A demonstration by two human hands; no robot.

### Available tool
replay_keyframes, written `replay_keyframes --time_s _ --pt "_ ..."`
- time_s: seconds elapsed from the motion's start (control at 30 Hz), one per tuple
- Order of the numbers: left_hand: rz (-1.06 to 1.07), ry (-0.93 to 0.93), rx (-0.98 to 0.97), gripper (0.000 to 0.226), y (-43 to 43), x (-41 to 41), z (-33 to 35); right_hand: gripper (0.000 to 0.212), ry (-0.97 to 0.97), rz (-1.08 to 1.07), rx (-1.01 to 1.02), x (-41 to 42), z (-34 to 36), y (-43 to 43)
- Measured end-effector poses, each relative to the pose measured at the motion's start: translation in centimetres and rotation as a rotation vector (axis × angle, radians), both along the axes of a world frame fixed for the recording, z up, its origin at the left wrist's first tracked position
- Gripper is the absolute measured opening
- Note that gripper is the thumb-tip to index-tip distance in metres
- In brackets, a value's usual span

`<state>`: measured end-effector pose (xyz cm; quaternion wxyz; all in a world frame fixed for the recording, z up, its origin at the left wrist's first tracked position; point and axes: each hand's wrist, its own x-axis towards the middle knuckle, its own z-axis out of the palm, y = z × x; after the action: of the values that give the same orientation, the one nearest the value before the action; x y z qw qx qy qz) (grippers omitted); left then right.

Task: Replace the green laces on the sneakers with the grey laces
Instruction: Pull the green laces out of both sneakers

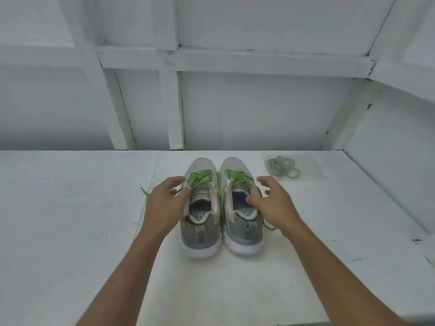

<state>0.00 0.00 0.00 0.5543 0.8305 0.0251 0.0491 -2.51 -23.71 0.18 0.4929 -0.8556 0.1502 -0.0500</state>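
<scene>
Sneakers [202,234], flanked by left grip [164,203], right grip [275,203]

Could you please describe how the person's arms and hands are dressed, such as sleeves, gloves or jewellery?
Both arms are bare: no sleeve shows on the left forearm or the right forearm as far up as the frame reaches. The left hand and the right hand wear no gloves, and no watch, bracelet or ring shows on them.

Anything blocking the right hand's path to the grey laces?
Nothing visible does. The right hand is at the right sneaker; only tabletop lies between it and the grey laces. A clear wrapper may cover them.
</scene>
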Motion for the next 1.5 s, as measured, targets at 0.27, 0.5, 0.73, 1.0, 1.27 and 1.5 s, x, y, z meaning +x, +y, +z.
replay_keyframes --time_s 0.27,0.5,0.73,1.0,1.27,1.5 --pt "-0.007 0.073 -0.022 0.028 0.1 -0.3 -2.1 0.045 0.088 0.042 0.074 0.6 -1.3 -0.2" --pt "0.0 0.04 -0.031 0.031 0.0 -0.7 -3.1 0.017 0.011 -0.012 -0.016 0.7 -0.3 -0.6" --pt "0.025 0.053 -0.064 0.027 -0.2 -0.8 -3.1 0.017 0.01 -0.075 -0.03 2.2 0.3 -4.0" --pt "0.08 0.004 -0.067 0.018 -0.8 -0.8 -2.9 0.021 0.043 -0.075 -0.003 2.6 -0.4 -5.0" --pt "0.1 -0.006 -0.065 0.02 -1.1 0.2 -2.6 0.033 0.106 -0.035 0.035 2.8 -0.2 -5.3" --pt "0.224 -0.06 -0.013 0.039 -1.0 0.2 -1.8 0.051 -0.201 0.008 -0.466 2.6 4.2 -1.7"
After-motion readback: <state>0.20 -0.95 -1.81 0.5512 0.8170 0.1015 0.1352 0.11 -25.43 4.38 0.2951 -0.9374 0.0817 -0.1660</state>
